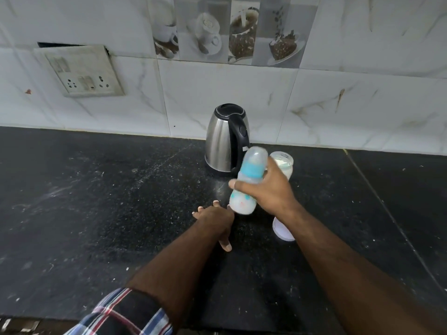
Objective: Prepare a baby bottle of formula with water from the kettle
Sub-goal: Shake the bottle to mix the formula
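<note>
Head view, looking down over a dark stone counter [96,189] toward a tiled wall.

Right hand [268,189] wrapped round the middle of the baby bottle [246,184], fingers clamped on its far side, thumb across the near side. Bottle lifted clear of the counter and tilted, capped blue-collared top leaning away and to the left of the knuckles, cloudy base pointing back toward the wrist. Outline smeared with blur and contents milky, so probably a shake to blend powder and water; cap on for that reason, by the look of it.

Left hand [215,221] just below and to the left of the bottle's base, palm down on the counter, fingers spread apart and gripping nothing. Likely a brace for the body while the other arm works. Checked sleeve [125,313] rolled back at the near edge.

Beyond the right fingertips, the steel kettle [226,139] upright against the wall, lid shut, black handle facing the bottle, close enough for an easy reach. Immediately behind the right knuckles, an open jar [283,164] holding pale powder, presumably the formula. Under the right wrist, a white lid [281,229] lying on the counter, partly hidden by the arm; probably the jar's, though not certain.

Far left of both hands, a wall socket plate [82,71], nothing plugged in.

Pouring and scooping apparently done; mixing seemingly the step in hand.
</note>
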